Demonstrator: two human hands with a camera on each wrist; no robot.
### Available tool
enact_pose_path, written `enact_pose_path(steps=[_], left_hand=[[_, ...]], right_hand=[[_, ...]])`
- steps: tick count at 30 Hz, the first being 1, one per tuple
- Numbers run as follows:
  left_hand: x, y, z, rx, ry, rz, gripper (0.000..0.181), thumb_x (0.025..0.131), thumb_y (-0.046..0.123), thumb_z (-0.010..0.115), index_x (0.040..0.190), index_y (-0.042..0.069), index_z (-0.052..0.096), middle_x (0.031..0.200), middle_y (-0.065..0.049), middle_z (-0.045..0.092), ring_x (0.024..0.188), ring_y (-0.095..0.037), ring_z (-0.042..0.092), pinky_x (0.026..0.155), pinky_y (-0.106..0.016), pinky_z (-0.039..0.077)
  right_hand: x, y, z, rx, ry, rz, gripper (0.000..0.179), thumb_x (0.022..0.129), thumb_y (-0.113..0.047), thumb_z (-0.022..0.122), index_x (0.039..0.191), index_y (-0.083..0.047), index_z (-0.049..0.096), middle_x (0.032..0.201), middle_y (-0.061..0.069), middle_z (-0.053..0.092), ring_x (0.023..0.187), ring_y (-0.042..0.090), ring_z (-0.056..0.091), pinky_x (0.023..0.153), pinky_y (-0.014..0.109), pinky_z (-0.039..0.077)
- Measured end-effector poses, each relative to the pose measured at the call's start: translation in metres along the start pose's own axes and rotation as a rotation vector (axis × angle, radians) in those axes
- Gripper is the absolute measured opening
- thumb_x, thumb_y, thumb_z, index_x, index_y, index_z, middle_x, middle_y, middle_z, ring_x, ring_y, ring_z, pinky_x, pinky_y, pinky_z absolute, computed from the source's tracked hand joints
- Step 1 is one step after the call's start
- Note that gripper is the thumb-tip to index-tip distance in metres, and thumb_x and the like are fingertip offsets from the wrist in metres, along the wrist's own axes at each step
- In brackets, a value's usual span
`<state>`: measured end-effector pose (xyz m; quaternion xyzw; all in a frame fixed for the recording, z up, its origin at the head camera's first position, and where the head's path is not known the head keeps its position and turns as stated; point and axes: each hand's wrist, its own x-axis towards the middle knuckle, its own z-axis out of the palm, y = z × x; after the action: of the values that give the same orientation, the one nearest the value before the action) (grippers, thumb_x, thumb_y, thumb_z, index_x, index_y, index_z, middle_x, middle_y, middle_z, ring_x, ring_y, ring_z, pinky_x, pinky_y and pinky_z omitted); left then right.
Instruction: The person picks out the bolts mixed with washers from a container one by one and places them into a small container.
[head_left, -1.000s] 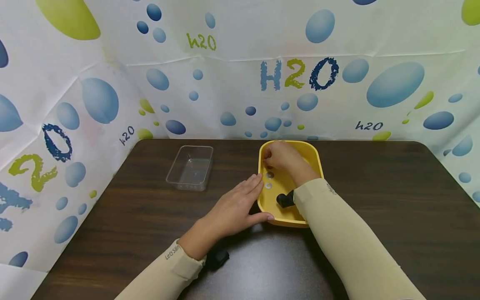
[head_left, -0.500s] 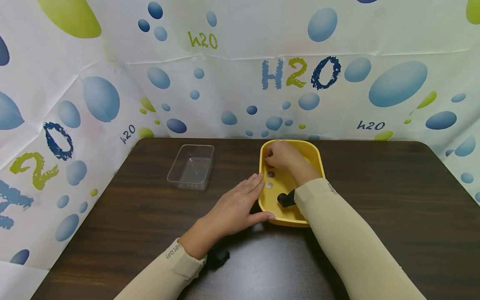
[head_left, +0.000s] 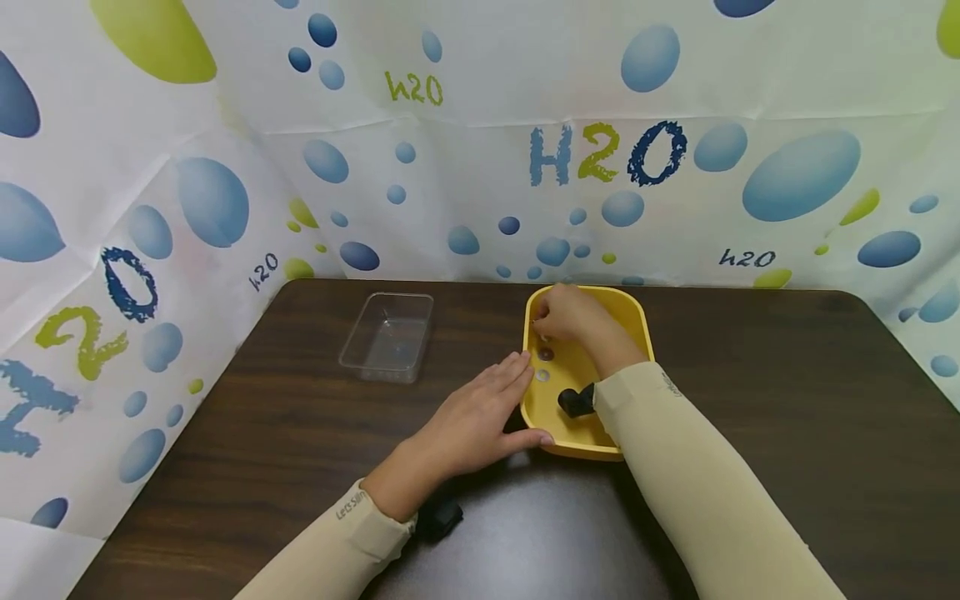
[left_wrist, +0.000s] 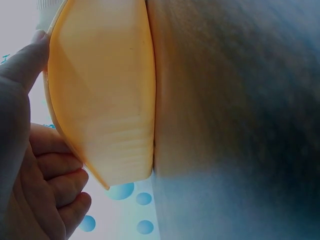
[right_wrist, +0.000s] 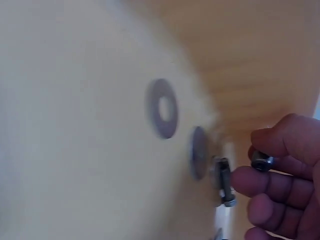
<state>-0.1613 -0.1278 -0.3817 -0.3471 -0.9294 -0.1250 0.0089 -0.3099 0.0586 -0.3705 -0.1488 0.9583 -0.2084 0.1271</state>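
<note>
I'm pinching a small cylindrical metal piece (right_wrist: 261, 161) with my right hand (head_left: 573, 317) inside the rounded yellow plastic tray (head_left: 581, 452), while my left hand (head_left: 472, 421) is resting against it, fingers mostly straight, probably so it isn't sliding around.

- Curtained-off tabletop spot; home or workshop, cannot tell
- Bubble-print curtain (head_left: 480, 175) across the top and far left
- Brown table (head_left: 757, 408) in the lower half

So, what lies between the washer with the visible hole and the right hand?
The right wrist view shows, from washer to right hand: a metal disc, a bolt-like piece.
</note>
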Motion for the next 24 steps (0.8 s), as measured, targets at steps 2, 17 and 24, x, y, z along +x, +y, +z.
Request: enact_pose_path(steps=[2, 17, 24], left_hand=[[0.0, 0.001, 0.001, 0.0, -0.002, 0.005, 0.092, 0.091, 0.066, 0.052, 0.154, 0.004, 0.03, 0.162, -0.011, 0.025, 0.15, -0.02, 0.022, 0.12, -0.039, 0.026], [-0.001, 0.008, 0.006, 0.017, 0.004, 0.018, 0.089, 0.092, 0.067, 0.048, 0.152, 0.003, 0.034, 0.161, -0.013, 0.028, 0.15, -0.024, 0.024, 0.12, -0.038, 0.025], [0.001, 0.006, 0.004, 0.038, 0.043, 0.007, 0.089, 0.092, 0.067, 0.049, 0.152, 0.002, 0.035, 0.16, -0.014, 0.031, 0.15, -0.024, 0.025, 0.12, -0.039, 0.026]], right_hand=[[-0.002, 0.0, -0.001, -0.005, -0.003, 0.002, 0.014, 0.09, -0.021, 0.067, 0.086, -0.01, 0.074, 0.073, 0.004, 0.067, 0.07, 0.021, 0.062, 0.068, 0.028, 0.052], [-0.02, -0.014, -0.018, -0.08, -0.015, -0.023, 0.015, 0.09, -0.019, 0.064, 0.089, -0.009, 0.076, 0.078, 0.003, 0.07, 0.07, 0.02, 0.063, 0.063, 0.029, 0.052], [-0.02, -0.02, -0.028, -0.085, -0.006, -0.038, 0.017, 0.091, -0.018, 0.064, 0.088, -0.006, 0.076, 0.071, 0.003, 0.062, 0.066, 0.02, 0.057, 0.06, 0.028, 0.046]])
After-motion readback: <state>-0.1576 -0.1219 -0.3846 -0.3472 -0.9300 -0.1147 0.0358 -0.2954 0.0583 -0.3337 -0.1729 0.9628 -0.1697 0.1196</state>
